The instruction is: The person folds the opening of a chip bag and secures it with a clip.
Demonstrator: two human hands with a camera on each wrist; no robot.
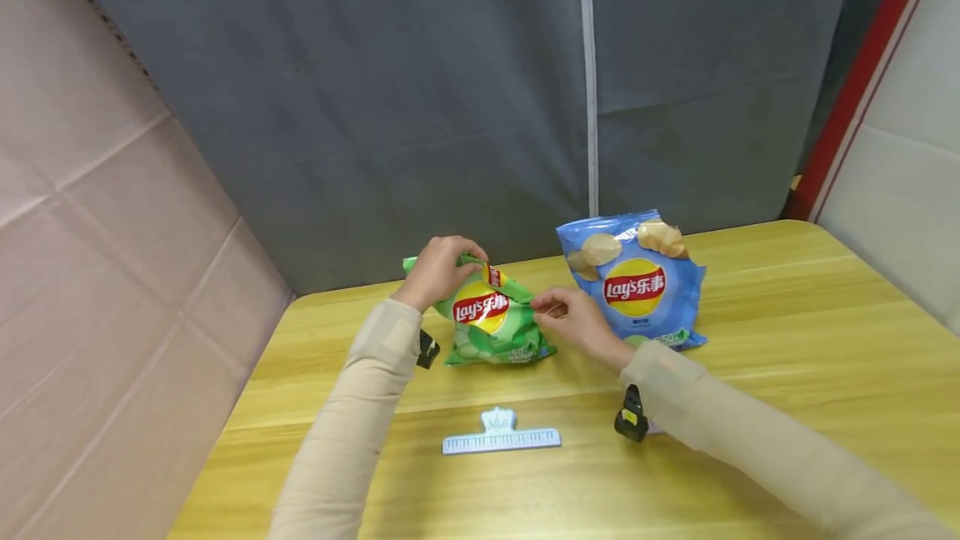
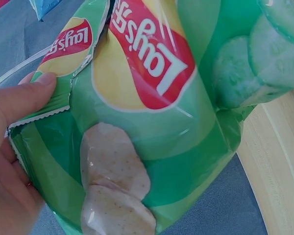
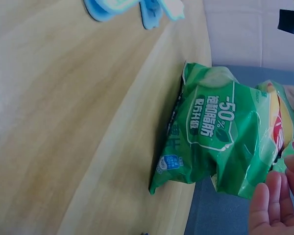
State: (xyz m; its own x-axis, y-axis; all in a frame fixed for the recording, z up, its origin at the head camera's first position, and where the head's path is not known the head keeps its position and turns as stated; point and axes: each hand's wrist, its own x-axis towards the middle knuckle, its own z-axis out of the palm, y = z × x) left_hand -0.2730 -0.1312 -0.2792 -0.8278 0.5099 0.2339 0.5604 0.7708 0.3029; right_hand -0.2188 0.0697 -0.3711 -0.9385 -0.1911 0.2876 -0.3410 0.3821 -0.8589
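Note:
A green Lay's chip bag (image 1: 491,332) stands on the table with its top edge folded down over the front. My left hand (image 1: 442,272) grips the left part of that fold. In the left wrist view, its thumb (image 2: 41,88) presses on the folded strip while the other fingers are behind the bag. At the right end of the fold, my right hand (image 1: 573,319) pinches the bag's edge between thumb and fingertips. On the table in front of the bag lies a light blue bag clip (image 1: 501,433) with a long ridged bar.
A blue Lay's chip bag (image 1: 633,282) stands upright just right of my right hand. Under the right wrist, a small pale purple piece (image 1: 655,428) peeks out. A grey curtain (image 1: 375,107) hangs behind the wooden table (image 1: 787,373).

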